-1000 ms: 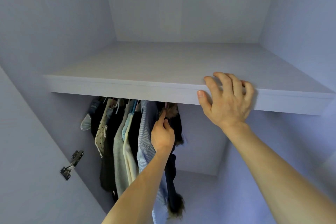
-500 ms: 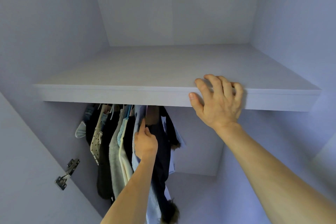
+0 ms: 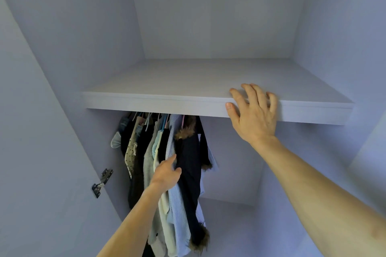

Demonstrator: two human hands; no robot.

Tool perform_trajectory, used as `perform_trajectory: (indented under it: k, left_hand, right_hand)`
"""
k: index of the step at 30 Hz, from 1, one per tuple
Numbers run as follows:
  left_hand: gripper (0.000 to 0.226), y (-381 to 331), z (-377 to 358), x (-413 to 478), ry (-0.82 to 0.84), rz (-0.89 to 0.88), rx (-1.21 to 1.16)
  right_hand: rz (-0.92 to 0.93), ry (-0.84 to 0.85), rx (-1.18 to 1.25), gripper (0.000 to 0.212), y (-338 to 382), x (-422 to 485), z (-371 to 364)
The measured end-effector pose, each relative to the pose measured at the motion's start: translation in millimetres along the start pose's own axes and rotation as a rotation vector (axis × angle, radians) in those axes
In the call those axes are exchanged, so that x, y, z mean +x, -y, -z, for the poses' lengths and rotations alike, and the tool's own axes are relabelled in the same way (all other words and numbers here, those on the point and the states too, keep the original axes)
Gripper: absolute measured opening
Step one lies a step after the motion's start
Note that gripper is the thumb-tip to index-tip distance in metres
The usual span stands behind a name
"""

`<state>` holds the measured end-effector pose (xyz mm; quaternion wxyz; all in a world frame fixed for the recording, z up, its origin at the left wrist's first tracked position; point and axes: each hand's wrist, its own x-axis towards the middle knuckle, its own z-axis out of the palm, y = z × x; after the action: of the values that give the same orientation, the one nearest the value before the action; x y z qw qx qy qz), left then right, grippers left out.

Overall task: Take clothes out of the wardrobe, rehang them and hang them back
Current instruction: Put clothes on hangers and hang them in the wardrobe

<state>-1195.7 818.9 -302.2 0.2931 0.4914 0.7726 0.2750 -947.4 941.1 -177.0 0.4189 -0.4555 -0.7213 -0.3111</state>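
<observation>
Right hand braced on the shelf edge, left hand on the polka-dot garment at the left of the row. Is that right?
Not quite. In the head view the right hand is braced on the shelf edge, but the left hand touches the dark fur-trimmed coat, next to the striped shirt, not the polka-dot garment further left.

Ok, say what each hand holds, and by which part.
Right hand rests on the front edge of the shelf, holding nothing. Left hand touches the dark coat at its edge; grip cannot be told.
</observation>
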Motion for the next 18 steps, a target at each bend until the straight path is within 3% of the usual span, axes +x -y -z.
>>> perform_trajectory:
  k: [4,8,12,18]
  left_hand:
    - [0.064,16.5,40.4,-43.5,-0.009,-0.053,0.058]
    - [0.062,44.6,82.9,-98.5,-0.124,-0.115,0.177]
    - [0.059,82.6,115.5,-164.0,-0.221,-0.108,0.201]
    - [0.058,164.5,129.9,-287.9,-0.339,0.075,0.353]
  right_hand:
    - [-0.041,0.211,-0.002,0.042,5.2,4.8,23.7]
    - [-0.159,0.427,0.100,0.048,17.7,10.3,53.8]
    - [-0.187,0.490,0.371,0.051,52.2,-12.1,97.2]
    - [0.063,0.725,0.717,0.044,170.8,-128.1,165.9]
